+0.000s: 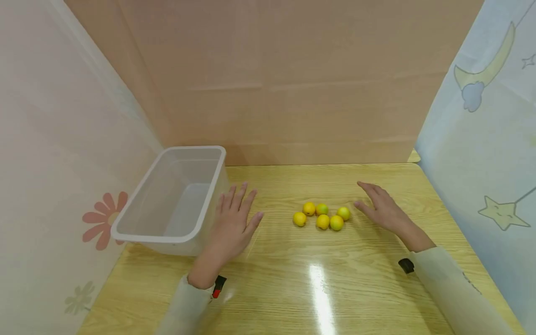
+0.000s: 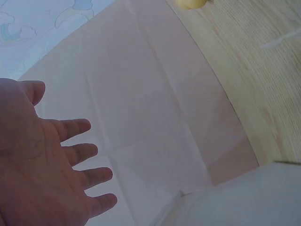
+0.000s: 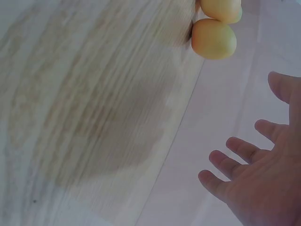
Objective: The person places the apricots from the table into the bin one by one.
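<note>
Several small round yellow fruits, some tinged green, lie in a loose cluster on the wooden table; one yellow fruit [image 1: 299, 219] marks the cluster's left end. My left hand [image 1: 231, 228] is spread, palm down, beside the right wall of a translucent white plastic tub [image 1: 197, 235]; whether it touches the tub I cannot tell. To the right of the cluster hovers my right hand [image 1: 383, 210], fingers extended and thumb apart, holding nothing. In the right wrist view, the nearest fruit [image 3: 214, 39] sits apart from that hand [image 3: 263, 179]. The left wrist view shows the left palm [image 2: 42, 160] bare.
The table [image 1: 276, 288] reaches a brown paper-like backdrop [image 1: 268, 93] at the back. A patterned sheet [image 1: 54, 139] borders the left side, and another sheet [image 1: 481, 153] with moon and star prints borders the right. No fruit shows inside the tub.
</note>
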Tool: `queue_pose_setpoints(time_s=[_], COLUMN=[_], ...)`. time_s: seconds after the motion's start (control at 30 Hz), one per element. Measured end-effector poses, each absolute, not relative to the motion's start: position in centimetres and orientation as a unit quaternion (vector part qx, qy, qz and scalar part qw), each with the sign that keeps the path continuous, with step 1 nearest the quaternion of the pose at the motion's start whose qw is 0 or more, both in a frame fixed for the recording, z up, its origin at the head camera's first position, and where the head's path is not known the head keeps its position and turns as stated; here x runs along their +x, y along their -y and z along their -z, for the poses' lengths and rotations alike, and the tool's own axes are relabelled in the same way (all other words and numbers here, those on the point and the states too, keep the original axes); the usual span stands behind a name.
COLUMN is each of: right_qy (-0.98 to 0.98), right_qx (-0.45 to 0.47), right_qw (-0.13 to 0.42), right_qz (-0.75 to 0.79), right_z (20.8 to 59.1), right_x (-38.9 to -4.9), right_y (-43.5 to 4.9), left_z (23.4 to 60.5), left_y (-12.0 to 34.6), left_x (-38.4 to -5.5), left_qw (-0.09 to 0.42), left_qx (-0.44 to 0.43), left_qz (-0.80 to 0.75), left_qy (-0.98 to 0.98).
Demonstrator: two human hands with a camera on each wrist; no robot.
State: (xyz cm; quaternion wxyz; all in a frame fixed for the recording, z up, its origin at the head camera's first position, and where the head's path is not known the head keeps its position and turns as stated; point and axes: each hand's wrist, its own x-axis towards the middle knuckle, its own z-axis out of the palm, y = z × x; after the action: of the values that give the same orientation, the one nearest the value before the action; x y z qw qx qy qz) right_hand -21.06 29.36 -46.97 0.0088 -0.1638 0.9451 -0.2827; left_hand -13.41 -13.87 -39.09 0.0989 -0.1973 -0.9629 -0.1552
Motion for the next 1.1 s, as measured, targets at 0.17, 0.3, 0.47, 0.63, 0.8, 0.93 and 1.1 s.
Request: queue_pose_setpoints(time_s=[0.17, 0.3, 0.47, 0.63, 0.8, 0.93, 1.1], right_qy=[-0.943, -0.941, -0.939, -0.937, -0.935, -0.933, -0.933], right_qx=[-0.172, -0.182, -0.191, -0.2, -0.207, -0.212, -0.219], right_qw=[0.022, 0.032, 0.042, 0.047, 0.049, 0.057, 0.066], right_qz=[0.283, 0.282, 0.283, 0.282, 0.284, 0.287, 0.278], right_z=[47.1, 47.2, 47.5, 47.9, 48.2, 48.3, 48.5], right_x=[-21.0, -21.0, -21.1, -21.4, -21.4, -21.2, -21.2], right_y=[-28.8, -28.5, -28.2, -28.1, -28.0, -27.8, -27.6], left_z=[38.3, 37.6, 37.1, 36.7, 36.3, 36.0, 35.7], left_y=[15.3, 16.7, 18.8, 20.8, 22.9, 24.6, 26.7], left_x=[-12.3, -11.5, -10.4, -9.7, -9.0, -8.4, -7.8], left_qw=[0.107, 0.117, 0.125, 0.132, 0.153, 0.173, 0.173], left_qx=[-0.191, -0.179, -0.168, -0.156, -0.148, -0.14, -0.132], left_qz=[0.14, 0.116, 0.107, 0.103, 0.108, 0.115, 0.12], left_qy=[0.966, 0.97, 0.972, 0.974, 0.971, 0.968, 0.969])
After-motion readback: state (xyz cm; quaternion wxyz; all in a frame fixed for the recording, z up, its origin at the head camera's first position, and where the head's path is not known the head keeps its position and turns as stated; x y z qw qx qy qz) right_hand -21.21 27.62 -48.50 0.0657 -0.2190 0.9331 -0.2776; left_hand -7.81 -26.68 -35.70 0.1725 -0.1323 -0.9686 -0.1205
